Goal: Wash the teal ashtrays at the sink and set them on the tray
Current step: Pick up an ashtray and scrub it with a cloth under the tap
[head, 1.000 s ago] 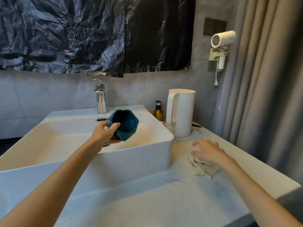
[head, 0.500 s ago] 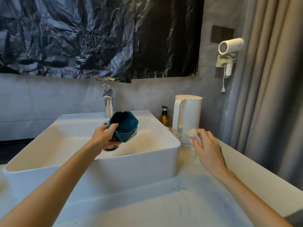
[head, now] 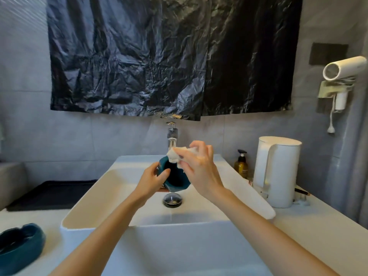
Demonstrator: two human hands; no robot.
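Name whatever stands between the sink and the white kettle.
In the head view, an amber pump bottle stands in the gap between the sink, by its right rim, and the white kettle, towards the back wall.

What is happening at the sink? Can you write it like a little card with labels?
Left hand: holds faceted teal ashtray over the white rectangular sink
Right hand: pinches crumpled white cloth at the ashtray's rim
Other ashtray: second teal ashtray on the counter, left of the sink
Right of sink: amber pump bottle, white electric kettle
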